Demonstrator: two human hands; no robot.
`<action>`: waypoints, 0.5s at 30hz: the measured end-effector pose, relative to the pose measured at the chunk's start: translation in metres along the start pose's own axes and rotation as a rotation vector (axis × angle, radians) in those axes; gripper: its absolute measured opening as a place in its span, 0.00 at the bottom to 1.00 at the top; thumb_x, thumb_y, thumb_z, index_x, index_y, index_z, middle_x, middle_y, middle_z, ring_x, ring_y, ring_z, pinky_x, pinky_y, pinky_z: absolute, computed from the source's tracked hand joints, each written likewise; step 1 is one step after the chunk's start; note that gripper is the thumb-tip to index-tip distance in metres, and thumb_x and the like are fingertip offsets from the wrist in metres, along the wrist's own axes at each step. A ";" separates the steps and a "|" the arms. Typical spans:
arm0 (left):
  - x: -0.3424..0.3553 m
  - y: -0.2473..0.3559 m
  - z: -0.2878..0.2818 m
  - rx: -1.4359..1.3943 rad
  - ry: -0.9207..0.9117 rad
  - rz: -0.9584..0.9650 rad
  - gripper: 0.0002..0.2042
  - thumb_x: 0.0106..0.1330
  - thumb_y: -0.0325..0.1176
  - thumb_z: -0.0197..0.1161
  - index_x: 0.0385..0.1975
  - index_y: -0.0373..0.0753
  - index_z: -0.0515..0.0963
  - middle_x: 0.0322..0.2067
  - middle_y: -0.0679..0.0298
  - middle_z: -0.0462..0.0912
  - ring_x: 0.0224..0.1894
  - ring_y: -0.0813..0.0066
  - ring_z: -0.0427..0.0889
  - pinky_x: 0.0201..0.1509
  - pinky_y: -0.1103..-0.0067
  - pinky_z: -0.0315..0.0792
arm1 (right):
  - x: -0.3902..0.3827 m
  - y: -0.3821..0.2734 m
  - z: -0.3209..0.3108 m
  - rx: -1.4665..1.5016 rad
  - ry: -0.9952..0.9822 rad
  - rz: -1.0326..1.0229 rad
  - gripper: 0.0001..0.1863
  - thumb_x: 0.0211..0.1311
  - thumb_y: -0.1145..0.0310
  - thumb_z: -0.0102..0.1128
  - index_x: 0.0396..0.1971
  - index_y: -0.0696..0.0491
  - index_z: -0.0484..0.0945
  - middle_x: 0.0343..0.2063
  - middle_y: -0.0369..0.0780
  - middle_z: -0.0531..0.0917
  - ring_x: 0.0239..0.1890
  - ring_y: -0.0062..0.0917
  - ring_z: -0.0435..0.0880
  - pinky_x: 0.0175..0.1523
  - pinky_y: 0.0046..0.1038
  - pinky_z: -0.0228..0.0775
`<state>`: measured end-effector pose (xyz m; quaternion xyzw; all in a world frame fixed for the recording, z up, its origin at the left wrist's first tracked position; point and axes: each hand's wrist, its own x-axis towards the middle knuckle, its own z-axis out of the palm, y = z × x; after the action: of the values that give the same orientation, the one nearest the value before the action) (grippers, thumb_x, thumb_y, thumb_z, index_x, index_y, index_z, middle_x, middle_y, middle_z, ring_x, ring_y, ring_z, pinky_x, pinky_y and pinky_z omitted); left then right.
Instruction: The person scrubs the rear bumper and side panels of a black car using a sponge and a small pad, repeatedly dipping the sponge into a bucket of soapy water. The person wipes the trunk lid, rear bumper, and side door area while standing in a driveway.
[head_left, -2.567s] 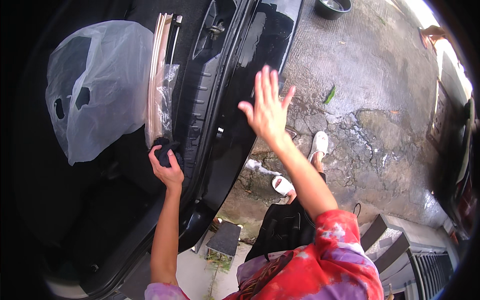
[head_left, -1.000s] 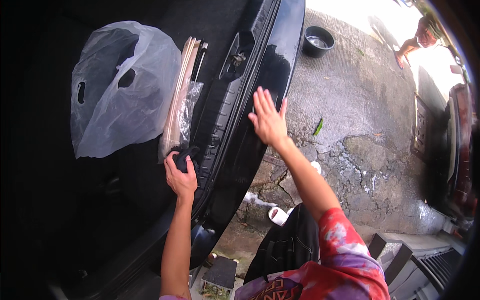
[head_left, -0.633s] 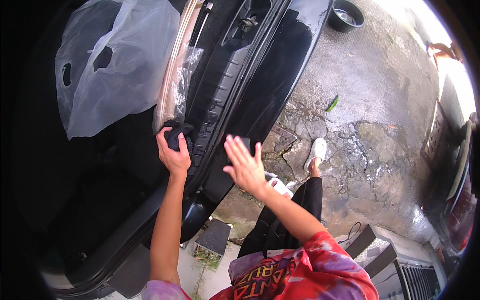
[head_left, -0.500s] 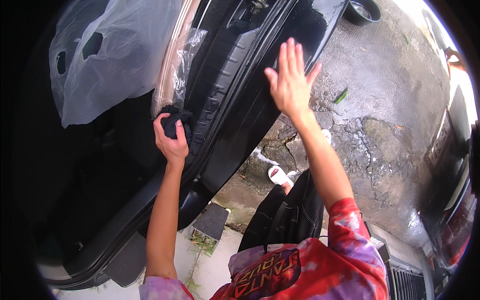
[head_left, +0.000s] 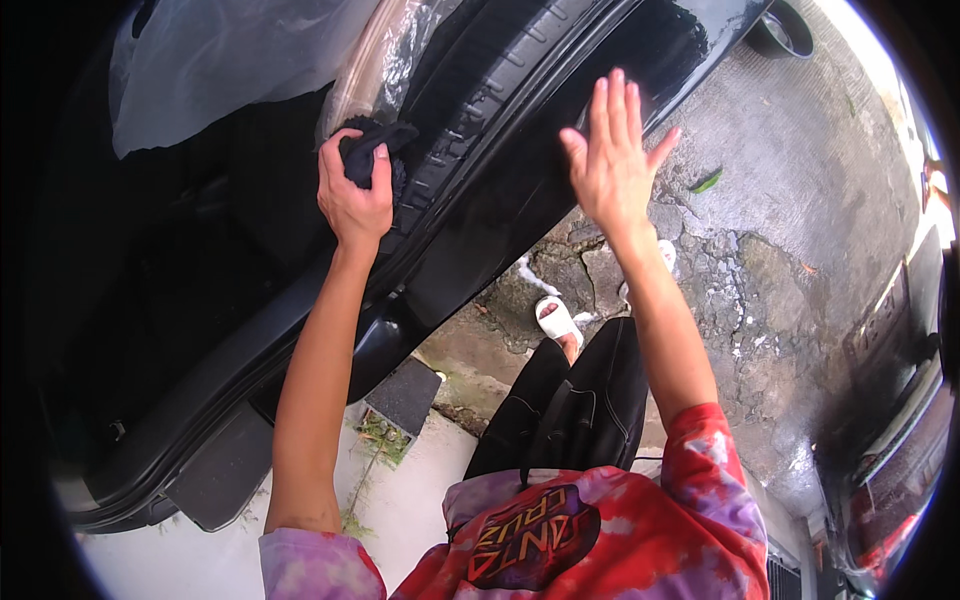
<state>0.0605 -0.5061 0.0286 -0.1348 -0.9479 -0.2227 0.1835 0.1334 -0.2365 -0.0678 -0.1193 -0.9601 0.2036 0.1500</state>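
My left hand (head_left: 355, 205) grips a bunched dark cloth (head_left: 375, 137) at the edge of the open trunk, beside a clear-wrapped bundle of pale sticks (head_left: 355, 75). A translucent plastic bag (head_left: 225, 65) lies left of the bundle on the dark trunk floor. My right hand (head_left: 615, 175) is open, fingers spread and palm down, at the glossy black outer rim (head_left: 490, 240) of the car's rear; whether it touches the paint I cannot tell. The ridged plastic sill (head_left: 460, 120) runs between the two hands.
A black basin (head_left: 775, 35) stands on wet, cracked concrete (head_left: 780, 230), with a green leaf (head_left: 706, 180) nearer me. My feet in white slides (head_left: 556, 320) are below. Another vehicle (head_left: 890, 480) is at the right edge. A small dark platform (head_left: 400, 395) sits beside the car.
My right hand swept back along the car's rim, then forward again, fingers still spread. My left hand keeps the cloth at the sill. The view has shifted, so the trunk's contents appear higher.
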 end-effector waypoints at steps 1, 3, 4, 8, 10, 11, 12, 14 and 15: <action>0.001 0.002 0.004 -0.010 0.008 0.010 0.18 0.64 0.38 0.68 0.50 0.39 0.76 0.46 0.51 0.82 0.47 0.44 0.83 0.50 0.60 0.75 | 0.007 0.005 0.004 -0.020 0.065 0.013 0.42 0.73 0.43 0.49 0.77 0.54 0.56 0.79 0.41 0.55 0.81 0.34 0.52 0.74 0.72 0.32; 0.001 0.002 0.007 0.010 0.012 0.000 0.18 0.65 0.41 0.69 0.51 0.42 0.75 0.46 0.53 0.82 0.47 0.45 0.83 0.49 0.59 0.76 | -0.031 -0.037 0.013 0.078 0.054 0.215 0.43 0.72 0.43 0.50 0.77 0.55 0.56 0.80 0.42 0.52 0.82 0.36 0.48 0.74 0.71 0.31; 0.001 0.000 0.003 0.024 0.004 -0.012 0.19 0.64 0.42 0.69 0.51 0.42 0.75 0.47 0.53 0.81 0.47 0.45 0.83 0.49 0.59 0.76 | -0.075 -0.078 0.017 0.129 -0.084 0.163 0.45 0.71 0.40 0.50 0.77 0.55 0.56 0.80 0.43 0.50 0.82 0.36 0.45 0.75 0.70 0.31; -0.001 -0.003 0.007 0.008 0.010 0.000 0.21 0.64 0.46 0.68 0.52 0.45 0.75 0.47 0.54 0.81 0.48 0.44 0.83 0.49 0.58 0.76 | -0.229 -0.174 0.036 0.353 -0.506 -0.282 0.48 0.65 0.37 0.56 0.78 0.50 0.57 0.80 0.37 0.51 0.82 0.29 0.45 0.76 0.68 0.30; -0.004 -0.008 0.005 0.040 0.006 -0.031 0.22 0.64 0.49 0.68 0.53 0.45 0.74 0.47 0.54 0.81 0.48 0.43 0.83 0.50 0.57 0.76 | -0.189 -0.152 0.027 0.264 -0.379 -0.192 0.44 0.68 0.39 0.54 0.77 0.49 0.59 0.80 0.37 0.52 0.82 0.28 0.47 0.76 0.68 0.32; -0.006 -0.012 -0.001 0.067 0.005 -0.028 0.23 0.64 0.50 0.67 0.53 0.46 0.74 0.48 0.53 0.82 0.48 0.43 0.83 0.51 0.57 0.76 | -0.145 -0.131 0.020 0.138 -0.239 -0.100 0.43 0.68 0.41 0.54 0.76 0.49 0.60 0.80 0.36 0.53 0.82 0.28 0.49 0.76 0.67 0.33; -0.004 -0.012 -0.001 0.065 0.010 -0.027 0.23 0.64 0.51 0.67 0.54 0.46 0.74 0.48 0.53 0.82 0.48 0.43 0.83 0.51 0.56 0.76 | -0.101 -0.102 0.018 0.046 -0.142 -0.047 0.42 0.69 0.41 0.53 0.76 0.51 0.60 0.80 0.38 0.53 0.81 0.30 0.49 0.76 0.67 0.33; -0.005 -0.008 0.009 0.043 0.011 -0.025 0.23 0.65 0.51 0.67 0.53 0.46 0.74 0.48 0.52 0.82 0.48 0.43 0.83 0.51 0.56 0.76 | -0.080 -0.082 0.020 -0.042 -0.025 0.066 0.42 0.71 0.42 0.52 0.76 0.54 0.59 0.80 0.41 0.52 0.82 0.34 0.49 0.76 0.68 0.32; -0.002 -0.005 0.009 0.053 0.016 -0.028 0.22 0.65 0.51 0.67 0.53 0.45 0.75 0.49 0.53 0.82 0.49 0.44 0.83 0.52 0.57 0.76 | -0.081 -0.090 0.024 -0.008 -0.008 0.116 0.43 0.71 0.42 0.51 0.76 0.54 0.58 0.80 0.42 0.52 0.82 0.35 0.48 0.76 0.68 0.31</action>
<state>0.0584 -0.5067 0.0182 -0.1147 -0.9538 -0.2010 0.1915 0.1854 -0.3481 -0.0694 -0.1745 -0.9531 0.2083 0.1335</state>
